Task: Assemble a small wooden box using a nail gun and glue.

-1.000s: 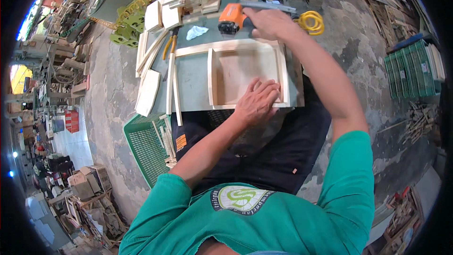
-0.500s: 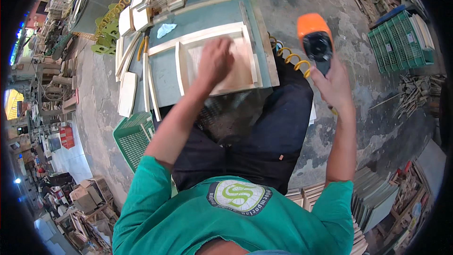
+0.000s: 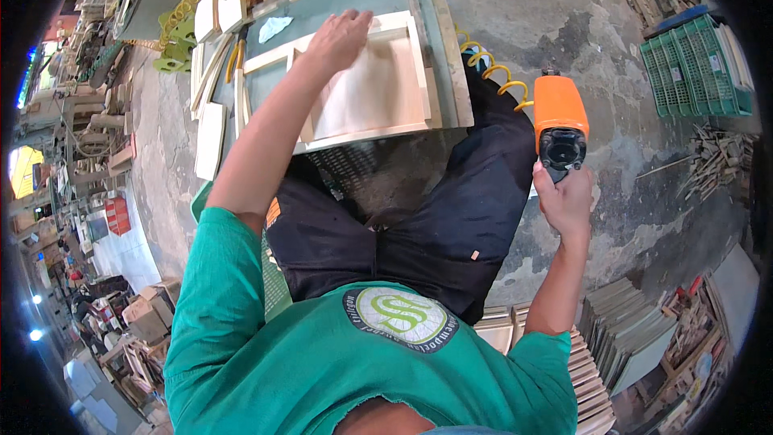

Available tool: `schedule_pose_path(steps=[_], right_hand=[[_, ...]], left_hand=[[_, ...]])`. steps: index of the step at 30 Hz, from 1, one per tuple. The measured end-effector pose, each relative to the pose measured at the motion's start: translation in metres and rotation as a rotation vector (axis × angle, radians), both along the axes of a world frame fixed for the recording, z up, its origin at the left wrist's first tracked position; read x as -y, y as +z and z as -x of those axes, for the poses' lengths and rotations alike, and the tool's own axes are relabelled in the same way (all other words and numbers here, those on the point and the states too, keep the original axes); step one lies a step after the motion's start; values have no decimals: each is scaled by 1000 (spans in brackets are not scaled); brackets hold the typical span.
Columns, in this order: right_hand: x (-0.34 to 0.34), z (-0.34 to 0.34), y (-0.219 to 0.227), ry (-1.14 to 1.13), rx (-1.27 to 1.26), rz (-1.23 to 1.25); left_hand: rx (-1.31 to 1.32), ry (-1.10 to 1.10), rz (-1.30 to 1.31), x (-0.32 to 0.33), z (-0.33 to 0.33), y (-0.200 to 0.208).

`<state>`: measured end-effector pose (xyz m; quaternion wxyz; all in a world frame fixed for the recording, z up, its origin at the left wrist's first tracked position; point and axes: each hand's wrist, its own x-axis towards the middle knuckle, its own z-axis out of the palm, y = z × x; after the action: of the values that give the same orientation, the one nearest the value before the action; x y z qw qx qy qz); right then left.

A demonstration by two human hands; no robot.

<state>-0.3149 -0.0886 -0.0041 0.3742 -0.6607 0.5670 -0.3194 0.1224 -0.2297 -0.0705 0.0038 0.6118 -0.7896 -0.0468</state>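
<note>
My right hand (image 3: 566, 201) grips the handle of an orange and black air nail gun (image 3: 560, 105), held up to the right of the worktable (image 3: 314, 16). A wooden frame (image 3: 420, 72) with a thin pale wood panel (image 3: 370, 93) inside it lies at the table's near edge. Over the far rail of that frame is my left hand (image 3: 342, 39), its fingers stretched out and apparently touching the rail. The palm side is hidden.
A yellow coiled air hose (image 3: 501, 80) hangs between table and nail gun. Loose wood strips (image 3: 211, 133) and a pale blue scrap (image 3: 274, 28) lie on the table's left. Green crates (image 3: 684, 68) stand at the far right; stacked panels (image 3: 628, 330) are near right.
My left hand has gone from above the panel to the frame's far rail, its fingers now stretched out. The nail gun has moved down and slightly right, still in my right hand.
</note>
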Motion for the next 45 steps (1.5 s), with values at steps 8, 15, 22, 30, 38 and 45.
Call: schedule_pose_path(steps=[8, 15, 22, 30, 38, 45], right_hand=[[-10, 1, 7, 225, -284, 143], [-21, -13, 2, 578, -570, 376], [-28, -21, -25, 798, -734, 373], [-24, -23, -41, 827, -746, 466], [-18, -33, -42, 862, -728, 570], [-22, -34, -41, 824, -737, 592]], left_hand=[[-297, -134, -41, -135, 85, 23], [-292, -182, 132, -138, 88, -22], [-420, -47, 89, -141, 95, -18], [-340, -12, 87, -143, 98, -10], [-328, 32, 116, -143, 104, -14], [-311, 81, 118, -144, 115, -11]])
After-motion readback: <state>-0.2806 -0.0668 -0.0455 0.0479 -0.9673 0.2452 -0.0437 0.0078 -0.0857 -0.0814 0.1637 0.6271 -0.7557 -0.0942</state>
